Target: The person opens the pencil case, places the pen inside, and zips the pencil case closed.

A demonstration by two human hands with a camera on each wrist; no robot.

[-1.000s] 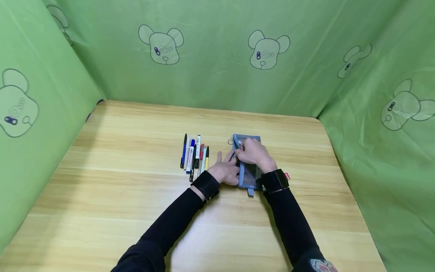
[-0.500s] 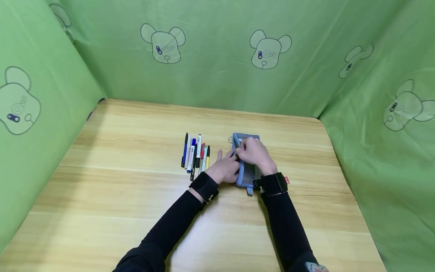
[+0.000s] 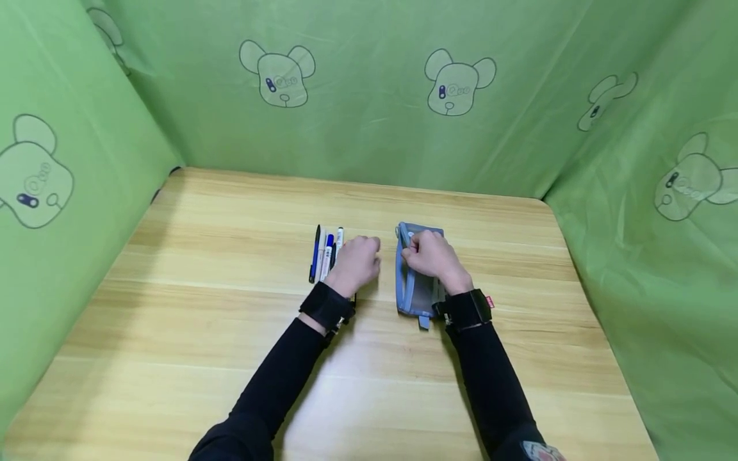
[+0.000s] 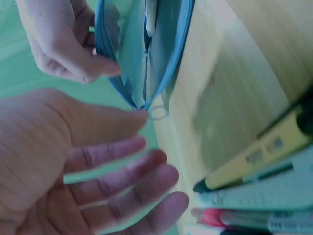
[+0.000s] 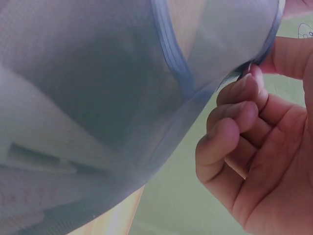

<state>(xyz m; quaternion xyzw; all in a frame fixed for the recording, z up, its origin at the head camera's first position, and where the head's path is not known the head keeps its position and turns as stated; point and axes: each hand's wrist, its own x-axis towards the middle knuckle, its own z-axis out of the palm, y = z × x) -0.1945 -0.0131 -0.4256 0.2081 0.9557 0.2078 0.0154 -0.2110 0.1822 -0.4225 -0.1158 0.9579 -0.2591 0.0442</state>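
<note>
A blue mesh pencil case [image 3: 423, 296] lies on the table with its zipped side parted. My right hand [image 3: 432, 259] pinches its opening edge between thumb and index finger, the other fingers curled loosely in the right wrist view. Inside, a white pen [image 4: 151, 18] shows in the left wrist view. My left hand [image 3: 355, 262] is over the right part of a row of pens, hiding several of them. In the left wrist view its fingers are spread loosely, with nothing between them and the thumb. A yellow pen [image 4: 259, 159] lies beside a pale green one [image 4: 259, 193].
A blue pen [image 3: 315, 256] is at the left end of the row, near a blue-capped marker [image 3: 327, 253]. The wooden table [image 3: 230, 358] meets green cloth walls [image 3: 369, 141] at the back and sides. A metal ring [image 4: 158, 112] hangs at the case's end.
My left hand has come out of the pencil case's opening and moved left over the pens. The right hand keeps its pinch on the case's edge.
</note>
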